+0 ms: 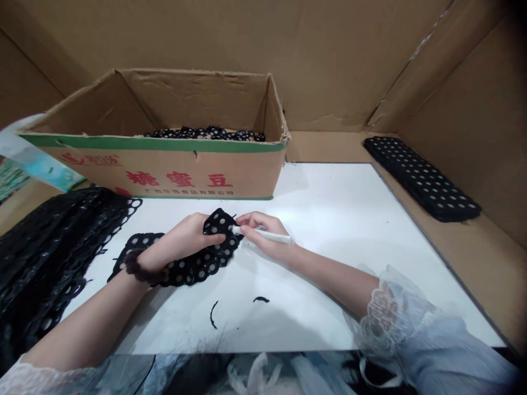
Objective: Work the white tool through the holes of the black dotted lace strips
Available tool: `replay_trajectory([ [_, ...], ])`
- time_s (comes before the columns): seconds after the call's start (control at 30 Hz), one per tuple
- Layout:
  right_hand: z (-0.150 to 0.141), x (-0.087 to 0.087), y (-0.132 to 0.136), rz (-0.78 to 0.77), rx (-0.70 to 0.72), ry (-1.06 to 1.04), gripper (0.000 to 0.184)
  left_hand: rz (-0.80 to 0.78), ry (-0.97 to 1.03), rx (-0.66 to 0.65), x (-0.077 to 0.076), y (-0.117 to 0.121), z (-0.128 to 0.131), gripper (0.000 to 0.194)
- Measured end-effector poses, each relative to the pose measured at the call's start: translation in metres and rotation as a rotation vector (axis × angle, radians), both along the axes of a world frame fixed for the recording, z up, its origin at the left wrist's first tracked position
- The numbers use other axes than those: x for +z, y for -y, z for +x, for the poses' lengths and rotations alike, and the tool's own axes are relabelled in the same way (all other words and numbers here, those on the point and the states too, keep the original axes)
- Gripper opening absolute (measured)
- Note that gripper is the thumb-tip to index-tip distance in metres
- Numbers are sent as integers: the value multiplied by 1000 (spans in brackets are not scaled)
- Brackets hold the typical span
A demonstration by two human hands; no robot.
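My left hand (pixel 195 237) grips a black strip with pale round dots (pixel 209 263), its thumb lying on top near the raised end. The strip has a scalloped edge and runs back under my left wrist, which wears a dark fuzzy band. In my right hand (pixel 267 233) is a slim white pen-shaped tool (pixel 274 236), pinched between the fingers. Its tip touches or nearly touches the strip's right edge; the exact kind of tip is too small to make out. Two thin black curved scraps (pixel 261 299) lie on the white board nearer to me.
A cardboard box (pixel 197 170) holding black dotted pieces (pixel 214 133) stands at the back left. Black glossy material with ringed edges (pixel 45 252) is heaped on the left. A stack of dotted black strips (pixel 422 178) lies right of the white board (pixel 337 208). Cardboard walls (pixel 329 60) surround the workplace.
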State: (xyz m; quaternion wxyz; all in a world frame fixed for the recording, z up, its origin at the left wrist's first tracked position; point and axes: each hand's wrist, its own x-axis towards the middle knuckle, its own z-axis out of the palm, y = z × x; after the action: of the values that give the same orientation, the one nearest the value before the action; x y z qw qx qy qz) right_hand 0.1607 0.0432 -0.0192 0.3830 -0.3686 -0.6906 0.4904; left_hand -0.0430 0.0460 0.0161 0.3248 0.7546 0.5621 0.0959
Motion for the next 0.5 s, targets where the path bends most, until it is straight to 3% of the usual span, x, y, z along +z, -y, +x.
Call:
replay_trajectory([
  [0.2, -3, -2, -1, -225, -134, -160, 26, 66, 97, 74, -2, 5, 10, 32],
  [0.5, -4, -2, 6, -231, -187, -227, 33, 288, 80, 230, -14, 16, 22, 35],
])
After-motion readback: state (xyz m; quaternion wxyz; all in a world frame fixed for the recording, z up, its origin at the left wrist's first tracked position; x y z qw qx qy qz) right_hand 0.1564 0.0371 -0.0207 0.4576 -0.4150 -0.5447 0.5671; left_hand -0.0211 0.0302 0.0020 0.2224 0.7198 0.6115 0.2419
